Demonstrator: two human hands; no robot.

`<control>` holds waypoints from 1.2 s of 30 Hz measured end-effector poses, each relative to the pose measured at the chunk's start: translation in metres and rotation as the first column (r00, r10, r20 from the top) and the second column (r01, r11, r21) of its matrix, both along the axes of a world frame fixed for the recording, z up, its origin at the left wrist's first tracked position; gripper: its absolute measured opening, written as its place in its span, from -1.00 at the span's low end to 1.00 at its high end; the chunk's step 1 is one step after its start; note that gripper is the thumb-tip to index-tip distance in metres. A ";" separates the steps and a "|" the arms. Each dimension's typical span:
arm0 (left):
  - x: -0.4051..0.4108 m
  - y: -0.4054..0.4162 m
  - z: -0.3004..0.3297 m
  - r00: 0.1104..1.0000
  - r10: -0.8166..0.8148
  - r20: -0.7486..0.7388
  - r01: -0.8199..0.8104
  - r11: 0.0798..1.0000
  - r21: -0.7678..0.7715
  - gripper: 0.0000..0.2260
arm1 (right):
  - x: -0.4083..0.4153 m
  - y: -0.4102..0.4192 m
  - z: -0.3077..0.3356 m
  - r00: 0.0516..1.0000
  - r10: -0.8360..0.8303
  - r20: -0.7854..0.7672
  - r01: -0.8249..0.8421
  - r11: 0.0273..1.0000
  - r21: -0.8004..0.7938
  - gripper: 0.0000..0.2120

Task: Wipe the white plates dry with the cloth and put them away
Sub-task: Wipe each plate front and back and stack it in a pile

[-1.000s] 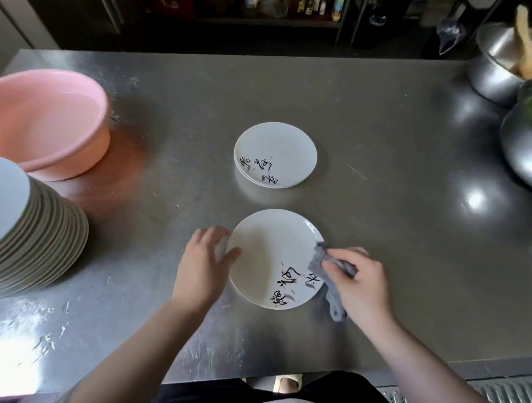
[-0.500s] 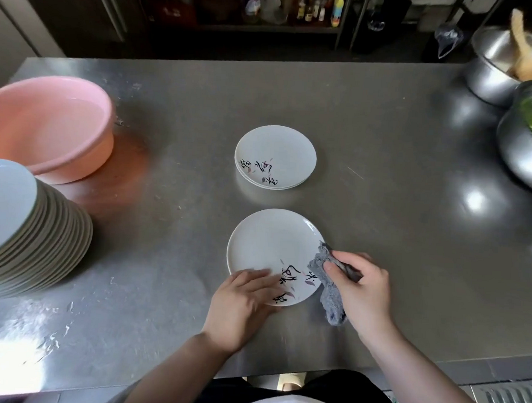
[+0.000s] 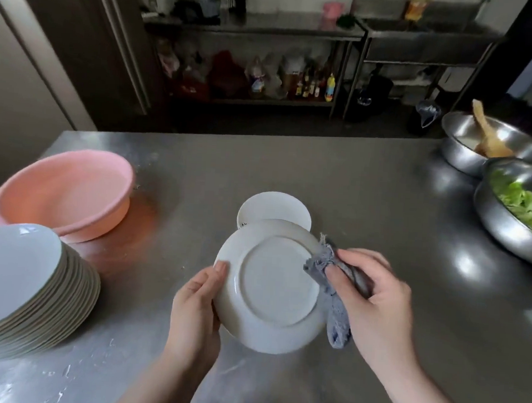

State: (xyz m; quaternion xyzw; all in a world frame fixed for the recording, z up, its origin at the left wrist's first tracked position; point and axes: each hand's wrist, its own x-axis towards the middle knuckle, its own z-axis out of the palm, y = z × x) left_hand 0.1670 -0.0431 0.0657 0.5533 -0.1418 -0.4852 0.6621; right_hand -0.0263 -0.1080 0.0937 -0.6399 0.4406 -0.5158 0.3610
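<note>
Left hand (image 3: 194,309) grips plate (image 3: 271,290) by its left rim, underside up, tilted over the steel counter (image 3: 367,207). Right hand (image 3: 373,304) presses grey cloth (image 3: 331,286) on its right edge. Plate stack (image 3: 26,286) left, pink basin (image 3: 63,189) behind.

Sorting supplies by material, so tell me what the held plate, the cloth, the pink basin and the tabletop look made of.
Held plate: glazed white ceramic, probably; smooth sheen and a raised foot ring on its underside.
Cloth: grey woven fabric, matte, with frayed threads at its edge.
Pink basin: likely plastic; even colour, thin rolled rim, dull gloss.
Tabletop: stainless steel by its look, brushed grey with soft reflections.
</note>
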 end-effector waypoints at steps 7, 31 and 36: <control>-0.002 0.000 0.038 0.997 -0.066 -0.029 0.061 0.985 -0.160 -0.74 | 0.031 -0.011 0.028 0.961 -0.081 -0.264 -0.003 0.953 -0.304 -0.78; -0.016 0.001 0.093 0.936 0.175 0.305 -0.036 0.910 -0.412 -0.84 | 0.086 -0.007 0.099 0.962 0.090 -0.259 -0.208 0.857 -0.472 -0.80; -0.012 0.003 0.098 0.936 0.158 0.316 -0.009 0.905 -0.426 -0.86 | 0.075 -0.028 0.111 0.987 0.099 -0.125 -0.141 0.904 -0.403 -0.82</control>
